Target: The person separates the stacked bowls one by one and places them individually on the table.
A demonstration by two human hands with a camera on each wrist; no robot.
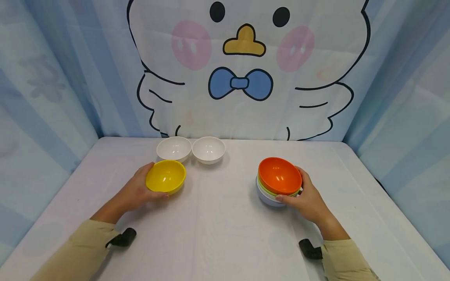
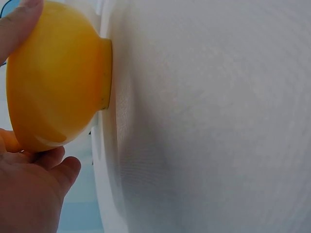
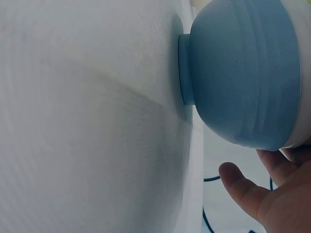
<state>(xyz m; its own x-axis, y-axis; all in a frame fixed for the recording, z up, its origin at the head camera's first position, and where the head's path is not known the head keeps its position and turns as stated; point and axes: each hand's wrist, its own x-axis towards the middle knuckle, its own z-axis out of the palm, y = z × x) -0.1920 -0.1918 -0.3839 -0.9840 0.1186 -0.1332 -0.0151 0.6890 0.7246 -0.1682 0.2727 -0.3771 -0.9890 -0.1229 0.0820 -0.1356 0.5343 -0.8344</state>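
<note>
On the left, my left hand (image 1: 142,190) grips a yellow bowl (image 1: 166,176) by its side, thumb toward the front and fingers behind. In the left wrist view the foot of this yellow bowl (image 2: 53,77) is close to the tabletop; whether it touches is hard to tell. My right hand (image 1: 309,197) holds an orange bowl (image 1: 280,175), the top one of a nested stack. Beneath it show the rims of a green bowl and a white bowl, with a light blue bowl (image 3: 243,73) at the bottom. The stack's foot is at the table surface.
Two white bowls, one on the left (image 1: 174,148) and one on the right (image 1: 209,150), stand side by side near the table's back edge, just behind the yellow bowl. A white cloth covers the table (image 1: 225,226). Printed curtains (image 1: 239,117) enclose the back and sides.
</note>
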